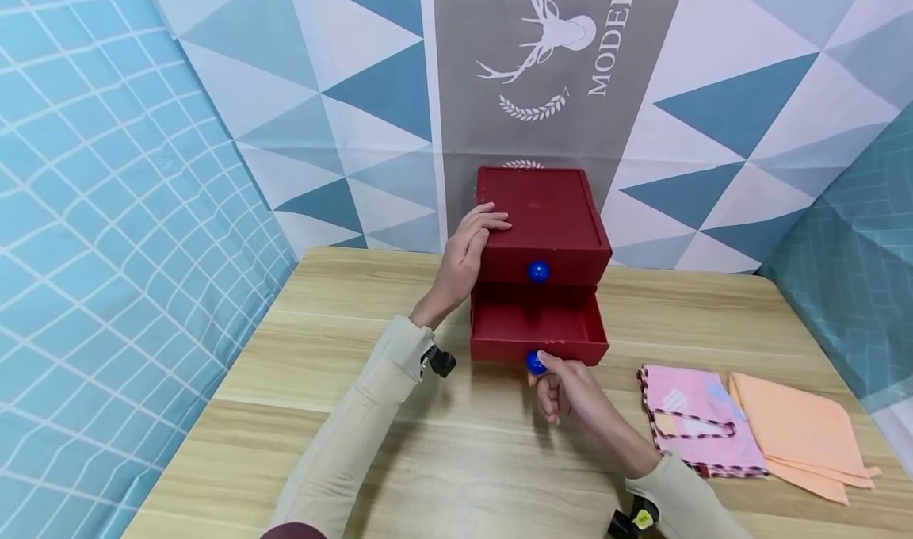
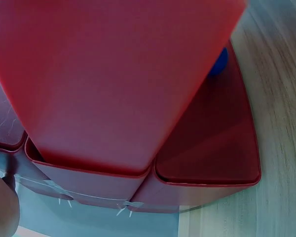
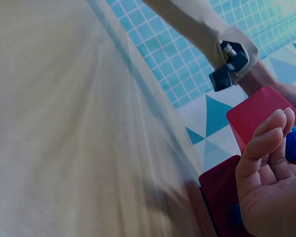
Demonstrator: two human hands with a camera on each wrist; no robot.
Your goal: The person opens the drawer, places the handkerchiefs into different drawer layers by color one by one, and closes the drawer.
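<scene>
Wood-look table (image 1: 235, 460), red cabinet (image 1: 545, 210) by the patterned backdrop (image 1: 378, 79)
Head cam: left hand (image 1: 465, 255) loose on the cabinet, right hand (image 1: 579, 396) pinching the blue knob (image 1: 536, 362) on the pulled-out drawer (image 1: 499, 351). Left wrist: drawer up close. Right wrist: knob beside curled fingers (image 3: 266, 143).

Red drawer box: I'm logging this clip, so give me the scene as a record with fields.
box: red, three drawers, on a wooden table
middle drawer: pulled out
top drawer: shut
bottom drawer: shut
left hand: rests on the box's upper left edge
right hand: holds middle drawer's blue knob
pink cloth, orange cloth: folded, right of the box
</scene>
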